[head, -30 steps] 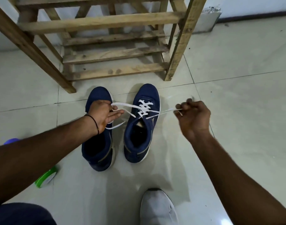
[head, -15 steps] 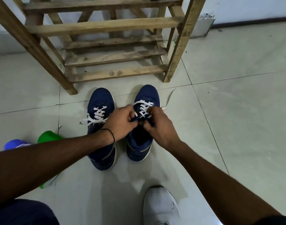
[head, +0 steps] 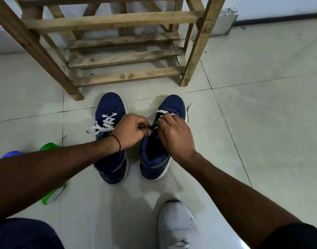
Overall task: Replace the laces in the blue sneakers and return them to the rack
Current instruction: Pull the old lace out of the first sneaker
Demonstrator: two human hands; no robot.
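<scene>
pinching the sneaker tongue (head: 153, 127), left hand (head: 130, 131) faces right hand (head: 174, 135) gripping the laces (head: 162, 111).

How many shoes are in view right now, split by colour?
Blue sneakers: 2, one on the left and one on the right
White shoe: 1
Total: 3
The green thing at the left is not counted. I cannot tell whether it is footwear.
</scene>
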